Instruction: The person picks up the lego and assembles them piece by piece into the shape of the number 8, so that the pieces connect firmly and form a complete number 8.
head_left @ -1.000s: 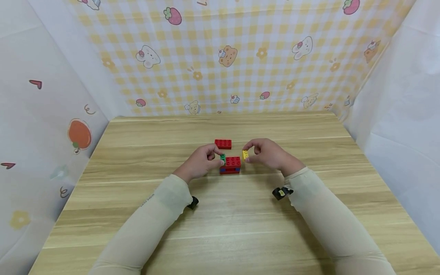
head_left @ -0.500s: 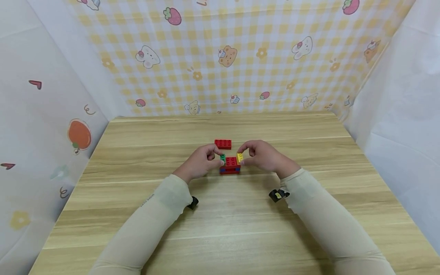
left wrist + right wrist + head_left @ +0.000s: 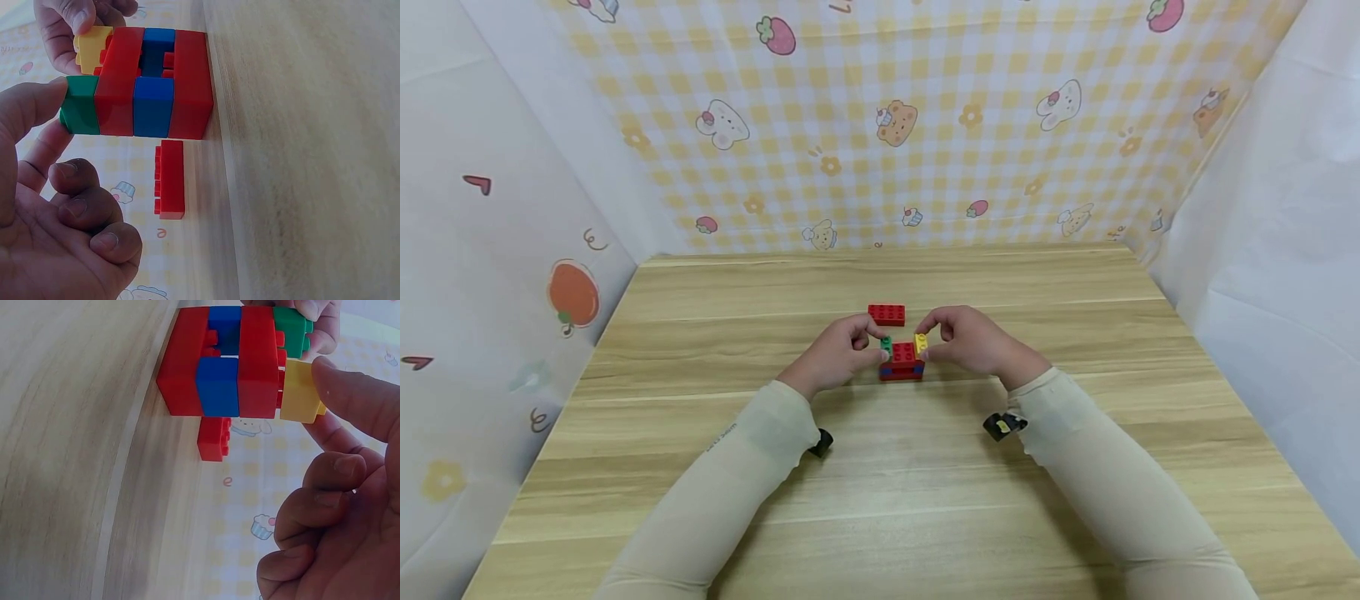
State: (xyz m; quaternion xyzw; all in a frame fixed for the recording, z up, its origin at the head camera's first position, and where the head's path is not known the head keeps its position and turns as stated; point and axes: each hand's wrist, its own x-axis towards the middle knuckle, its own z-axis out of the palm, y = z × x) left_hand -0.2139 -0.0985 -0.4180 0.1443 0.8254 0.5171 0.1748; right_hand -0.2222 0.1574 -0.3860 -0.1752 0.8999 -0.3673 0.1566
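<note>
Wood-grain tabletop is carrying a brick stack near head-frame centre; left hand is pinching the green brick, right hand the yellow brick, apparently unseated. Advisable: squaring it, then pressing straight down.

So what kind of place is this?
Probably a little play corner for building, though I can't see the rest of the room. There's a wood-grained table, a yellow-checked sheet with cartoon animals behind it, and a toy brick stack.
</note>
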